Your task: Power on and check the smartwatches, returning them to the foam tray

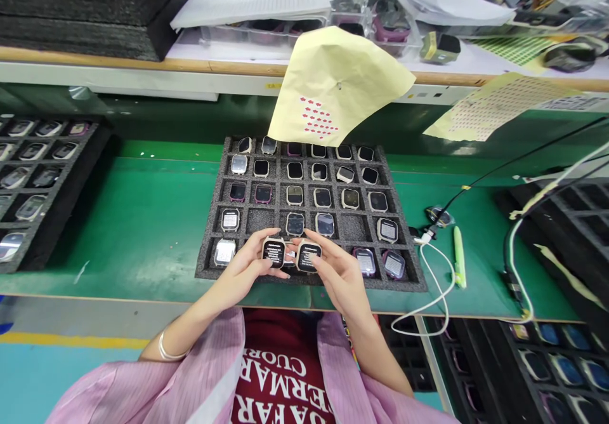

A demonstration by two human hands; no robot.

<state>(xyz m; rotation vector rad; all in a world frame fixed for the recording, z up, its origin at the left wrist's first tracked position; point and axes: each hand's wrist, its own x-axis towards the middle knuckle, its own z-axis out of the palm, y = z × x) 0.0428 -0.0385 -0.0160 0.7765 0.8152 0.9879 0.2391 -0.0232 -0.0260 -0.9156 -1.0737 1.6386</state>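
Over the front rows of a dark foam tray (205, 246), my left hand (247, 265) holds a light-rimmed square watch (274, 252), its thumb on the lit screen. A second such watch (309, 256) sits between the thumb and fingers of my right hand (340, 268). Both screens show white text on black. The two watches are side by side, a small gap apart. More watch faces lie in the tray's compartments, some lit, some dark, such as a lit one (231, 219) at the left. Part of the front row is hidden behind my hands.
Another watch tray (85, 176) stands at the left of the green table (143, 221). To the right are a white cable (440, 297), a green pen-like tool (459, 256) and more trays. A yellow sheet (342, 81) hangs from the shelf over the tray's back edge.
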